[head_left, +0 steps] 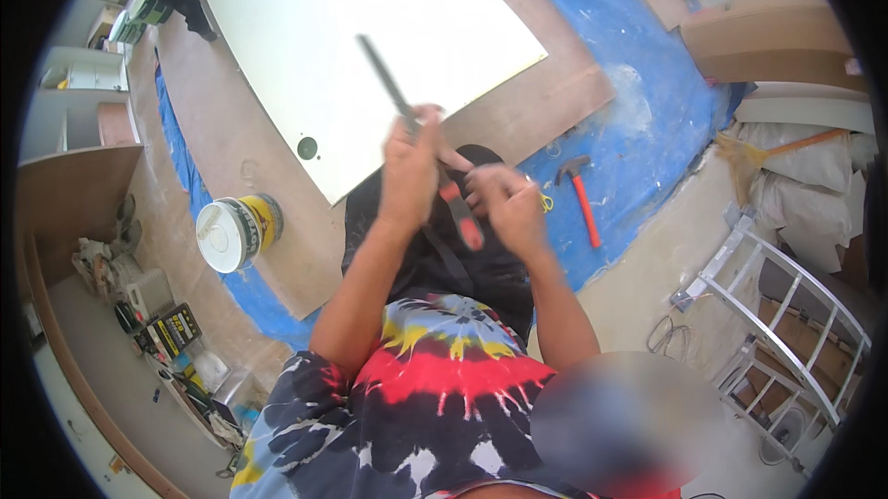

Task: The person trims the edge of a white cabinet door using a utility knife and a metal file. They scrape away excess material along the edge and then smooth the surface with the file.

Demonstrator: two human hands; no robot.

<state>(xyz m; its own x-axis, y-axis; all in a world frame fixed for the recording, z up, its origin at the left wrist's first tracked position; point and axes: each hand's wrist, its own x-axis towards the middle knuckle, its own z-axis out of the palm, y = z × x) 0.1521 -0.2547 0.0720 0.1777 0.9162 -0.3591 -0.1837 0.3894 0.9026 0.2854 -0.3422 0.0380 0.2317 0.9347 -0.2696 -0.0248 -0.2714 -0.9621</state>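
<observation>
My left hand (413, 175) is closed around a long flat grey file (386, 73) with a red and black handle. The bar slants up and left over the white panel, while the handle end points back toward my lap. Beside that handle, my right hand (509, 208) has its fingers curled in, blurred by motion; whether anything is in them is hidden. Below the bar lies the large white panel (370, 0), with a round dark hole near its close left corner. My knees, in dark trousers, are at the panel's near edge.
A claw hammer (583, 203) with a red handle lies on the blue sheet (638, 138) at right, near a small yellow item (547, 204). A paint bucket (227, 235) stands at left. An aluminium ladder (786, 268) and a broom (745, 157) are far right. Boards lie under the panel.
</observation>
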